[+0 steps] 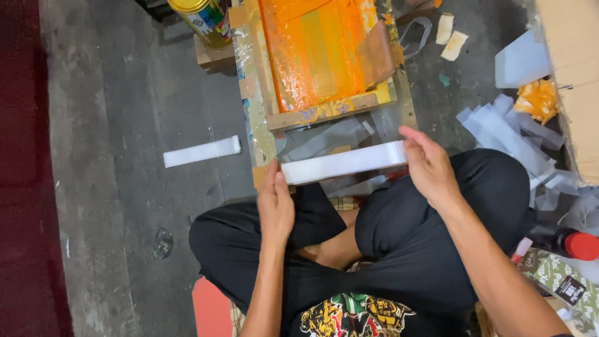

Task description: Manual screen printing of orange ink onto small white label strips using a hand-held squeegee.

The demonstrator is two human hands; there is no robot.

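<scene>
Seated cross-legged in black trousers (437, 218) on the grey concrete floor (125, 206). Left hand (276, 206) pinching the near-left end of a long white strip (343, 162), fingers closed on its edge; right hand (429, 163) at three o'clock of that strip, fingers curled round its far-right end, thumb on top. Strip held level and taut between both hands, just above the knees and just short of the printing board. Straight ahead at twelve o'clock, a wooden screen-printing frame (324, 56) flooded with wet orange ink (312, 50), resting on a clear-taped board (399, 93). Likely risks, judged from this layout: strip sagging or drifting forward into the orange ink and smearing; a loose pinch at the left end letting the strip twist or drop onto the dirty floor; a sleeve or wrist brushing the stained frame edge. At nine o'clock, a second white strip (201, 151) lying flat, well apart. At two o'clock, a heap of loose white strips (505, 134) beside a cardboard box (574, 81). At eleven o'clock, a yellow-lidded can (203, 19) on a wooden block. At four o'clock, a red-capped bottle (571, 244).
</scene>
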